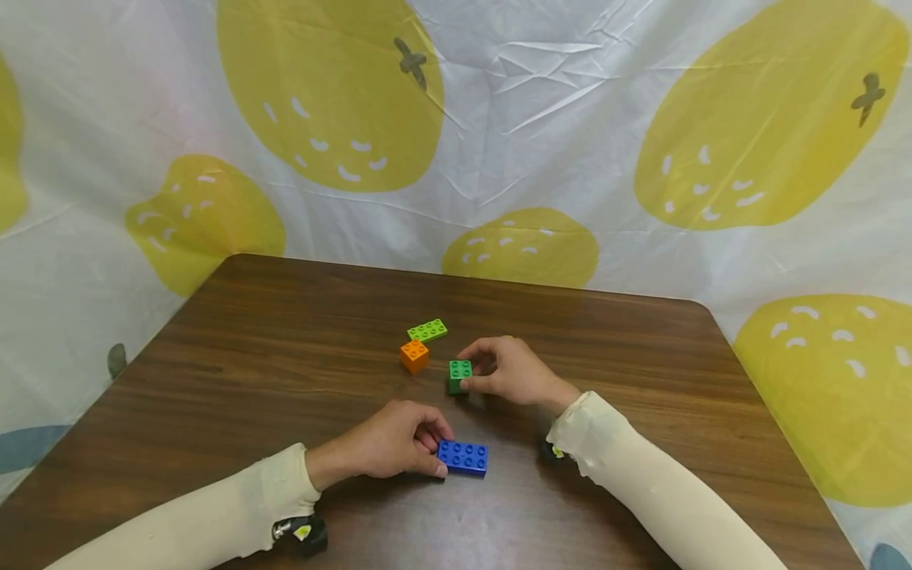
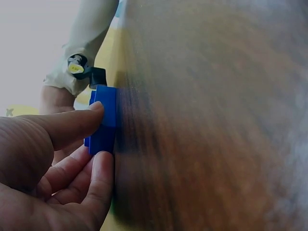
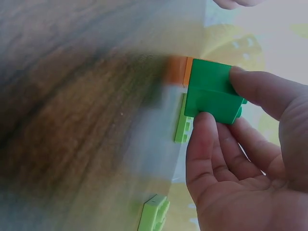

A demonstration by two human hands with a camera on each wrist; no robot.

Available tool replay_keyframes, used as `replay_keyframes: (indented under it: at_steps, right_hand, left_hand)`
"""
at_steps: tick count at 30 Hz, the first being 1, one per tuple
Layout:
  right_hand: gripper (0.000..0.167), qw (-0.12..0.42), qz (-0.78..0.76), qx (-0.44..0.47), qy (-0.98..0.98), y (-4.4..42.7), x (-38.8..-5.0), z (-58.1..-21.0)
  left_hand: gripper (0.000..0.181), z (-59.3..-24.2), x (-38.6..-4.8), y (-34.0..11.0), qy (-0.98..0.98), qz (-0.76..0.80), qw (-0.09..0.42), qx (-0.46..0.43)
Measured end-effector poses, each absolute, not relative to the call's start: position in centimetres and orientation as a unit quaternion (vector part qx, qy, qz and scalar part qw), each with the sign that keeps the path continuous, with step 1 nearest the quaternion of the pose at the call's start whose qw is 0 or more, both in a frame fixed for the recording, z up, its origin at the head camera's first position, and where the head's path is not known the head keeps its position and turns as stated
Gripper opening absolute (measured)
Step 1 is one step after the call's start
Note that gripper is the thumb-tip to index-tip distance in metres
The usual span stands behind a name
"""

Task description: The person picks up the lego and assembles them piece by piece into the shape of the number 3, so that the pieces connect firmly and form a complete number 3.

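In the head view my left hand pinches a blue two-by-four toy brick at its left end, studs up. The left wrist view has the thumb on one side of the blue brick and fingertips on the other. My right hand grips a green two-by-two brick, farther back on the table. Thumb and fingertips hold that green brick in the right wrist view too. An orange two-by-two brick stands left of the green one, untouched.
Behind the orange brick lies a thin lime-green brick. Another light green brick shows at the bottom of the right wrist view. The bricks share a dark wooden table, with a fruit-printed cloth hanging behind it.
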State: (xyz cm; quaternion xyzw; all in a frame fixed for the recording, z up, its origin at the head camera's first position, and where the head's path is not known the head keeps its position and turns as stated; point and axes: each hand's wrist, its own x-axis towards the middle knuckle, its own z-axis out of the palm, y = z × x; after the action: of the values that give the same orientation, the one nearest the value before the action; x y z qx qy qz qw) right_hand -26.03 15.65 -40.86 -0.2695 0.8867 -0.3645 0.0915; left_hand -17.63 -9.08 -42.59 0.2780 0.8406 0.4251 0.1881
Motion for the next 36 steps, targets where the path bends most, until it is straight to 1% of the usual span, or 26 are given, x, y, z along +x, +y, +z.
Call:
replay_keyframes:
  at_steps: [26, 36]
  right_hand:
    - [0.036, 0.070, -0.388, -0.260, 0.881, 17.0, -24.3, -40.0]
    - [0.034, 0.069, -0.392, -0.274, 0.875, 17.1, -23.5, -39.6]
  left_hand:
    - [0.032, -42.6, -17.5, -9.0, 0.841, 0.427, 0.187, 0.274]
    - [0.032, -42.6, -17.5, -9.0, 0.841, 0.427, 0.186, 0.274]
